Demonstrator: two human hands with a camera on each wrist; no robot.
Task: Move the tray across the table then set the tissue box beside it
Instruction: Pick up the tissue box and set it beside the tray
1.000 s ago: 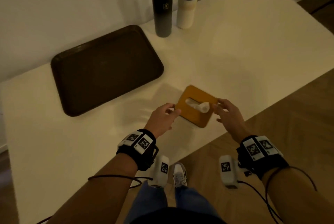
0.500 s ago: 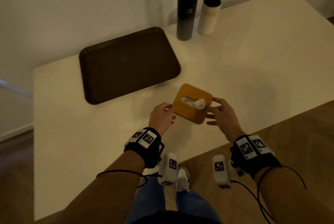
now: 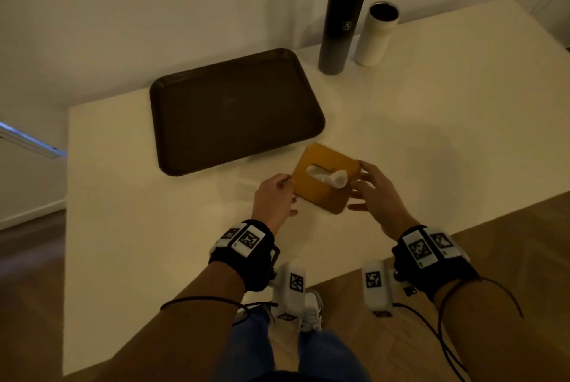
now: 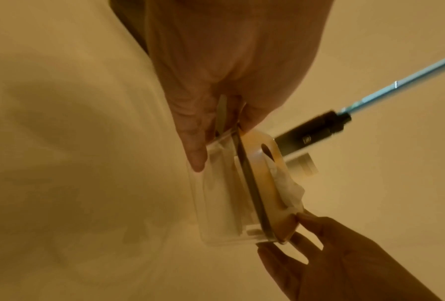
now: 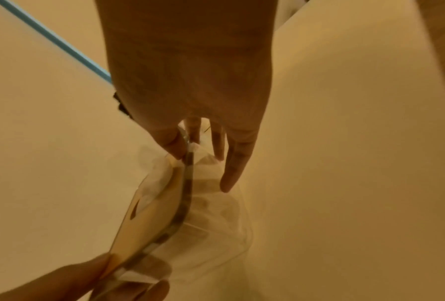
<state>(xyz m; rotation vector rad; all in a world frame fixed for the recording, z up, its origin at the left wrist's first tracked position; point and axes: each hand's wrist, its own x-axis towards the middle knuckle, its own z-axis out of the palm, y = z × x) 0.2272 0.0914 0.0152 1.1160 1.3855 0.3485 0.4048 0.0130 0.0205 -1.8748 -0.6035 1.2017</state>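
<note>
Tray placed; tissue box in hand, not yet set down.

Head view: the dark brown rectangular plastic tray (image 3: pixel 236 111) lies flat on the white desk (image 3: pixel 431 122) by the wall, so I judge the first step done. My left hand (image 3: pixel 273 198) and right hand (image 3: pixel 374 193) hold the clear tissue box with the orange-brown lid (image 3: pixel 327 178) by opposite ends, just beside the tray's near corner.

Left wrist view: my grip pinches the lid's edge, thumb above, fingers (image 4: pixel 194 150) along the clear wall.

Right wrist view: my thumb (image 5: pixel 173 142) and fingers pinch the other end. Whether the box touches the desk I cannot tell; lowering and release remain.
</note>
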